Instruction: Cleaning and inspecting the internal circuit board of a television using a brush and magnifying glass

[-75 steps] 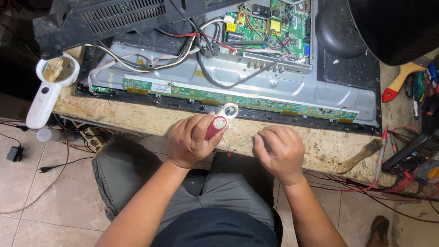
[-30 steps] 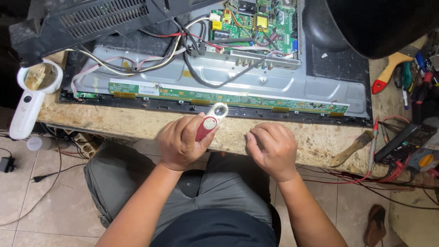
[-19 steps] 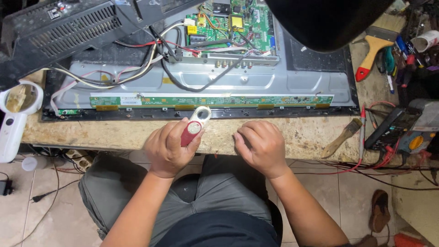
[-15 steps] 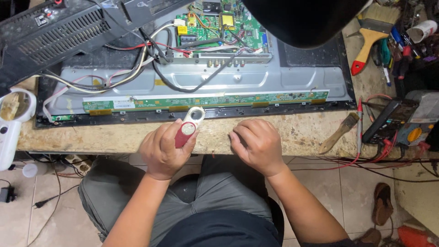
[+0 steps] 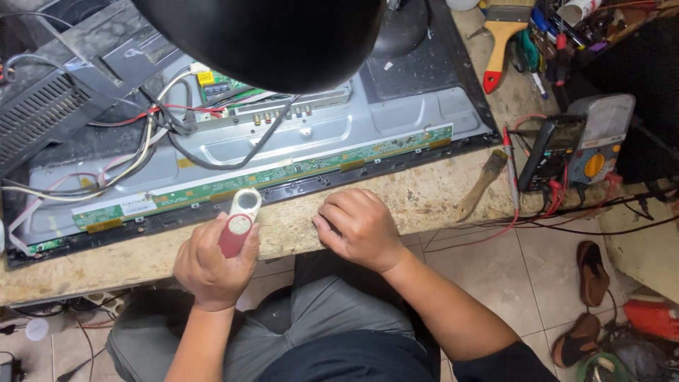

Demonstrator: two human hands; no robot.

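Fingers of left hand curled round red magnifier, right hand loosely fisted on bench edge

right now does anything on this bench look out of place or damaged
The flat screen set lies face down with its back cover off, its green circuit strip bare and loose wires sprawling across it. Several shoes lie scattered on the floor tiles. The left hand holds a red and white tool; the right hand rests closed on the bench edge.
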